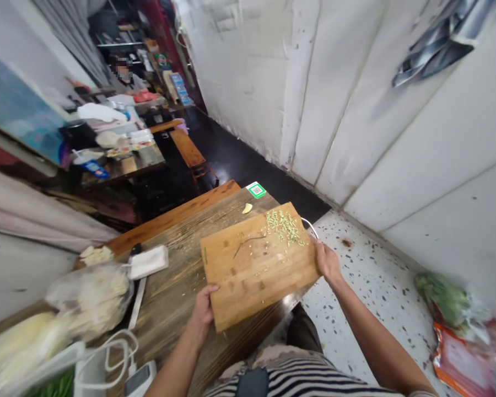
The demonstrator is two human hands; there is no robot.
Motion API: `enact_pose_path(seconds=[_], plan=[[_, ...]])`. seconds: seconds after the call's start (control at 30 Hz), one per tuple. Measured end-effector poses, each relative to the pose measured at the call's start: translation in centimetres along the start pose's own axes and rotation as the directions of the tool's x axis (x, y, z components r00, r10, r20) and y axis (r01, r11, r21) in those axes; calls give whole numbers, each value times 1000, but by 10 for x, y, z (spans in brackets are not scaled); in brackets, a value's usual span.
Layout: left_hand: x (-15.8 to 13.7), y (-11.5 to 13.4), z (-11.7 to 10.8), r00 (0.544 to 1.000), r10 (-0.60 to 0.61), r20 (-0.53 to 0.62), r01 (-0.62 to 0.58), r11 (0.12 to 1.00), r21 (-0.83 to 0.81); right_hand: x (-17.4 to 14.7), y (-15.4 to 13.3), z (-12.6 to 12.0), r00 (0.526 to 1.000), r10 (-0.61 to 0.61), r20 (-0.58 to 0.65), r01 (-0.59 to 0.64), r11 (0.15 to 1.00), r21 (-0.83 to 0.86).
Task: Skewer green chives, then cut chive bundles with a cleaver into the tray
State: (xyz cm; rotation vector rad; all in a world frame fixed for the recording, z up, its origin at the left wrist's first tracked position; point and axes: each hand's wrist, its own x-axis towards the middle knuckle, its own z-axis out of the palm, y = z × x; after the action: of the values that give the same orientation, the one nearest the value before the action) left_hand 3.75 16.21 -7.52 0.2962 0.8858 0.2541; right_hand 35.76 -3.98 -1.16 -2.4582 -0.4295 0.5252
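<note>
A wooden cutting board (240, 275) is held tilted over the near edge of the table, between both my hands. My left hand (204, 306) grips its near left corner, thumb on top and fingers underneath. On the board's right edge my right hand (326, 259) is closed, close to a white loop handle (310, 225). Chopped pale green bits (283, 225) are gathered toward the far right corner of the board, with a few scattered lower down. A thin dark green strand (248, 240) lies across the middle. Beyond the board, a pale yellowish slice (247, 208) rests on the table.
The wooden table (177, 275) bears a QR code card (257, 190), a white packet (149, 262), plastic bags of pale food (95, 298) and white cables (119, 347). Bagged greens (442, 298) lie on the floor at right. A person (126, 80) sits behind a cluttered table.
</note>
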Motion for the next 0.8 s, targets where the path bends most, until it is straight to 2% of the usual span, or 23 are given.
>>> enact_pose_path(seconds=[0.1,0.2,0.37,0.47,0.6,0.7,0.8], plan=[[17,-3,29,1000,4,26,-4,1000,21,15,15,-22,999,5,-45,0,995,98],[28,-5,51,999,16,49,-18,999,42,25,25,-44,999,39,-37,-28,967,255],[34,-9,62,995,-5,96,-1,998,61,26,33,-66,993,68,101,-103,908,407],[32,-16,55,991,-42,128,37,999,40,22,37,-66,987,56,151,-115,901,419],[22,-30,31,994,-86,71,87,996,-13,14,40,-52,980,26,198,-88,946,313],[10,-41,3,996,-94,0,94,994,-62,5,40,-29,984,0,178,-34,981,190],[-9,-52,-32,994,-91,-62,84,991,-104,-9,43,4,985,-31,169,5,988,156]])
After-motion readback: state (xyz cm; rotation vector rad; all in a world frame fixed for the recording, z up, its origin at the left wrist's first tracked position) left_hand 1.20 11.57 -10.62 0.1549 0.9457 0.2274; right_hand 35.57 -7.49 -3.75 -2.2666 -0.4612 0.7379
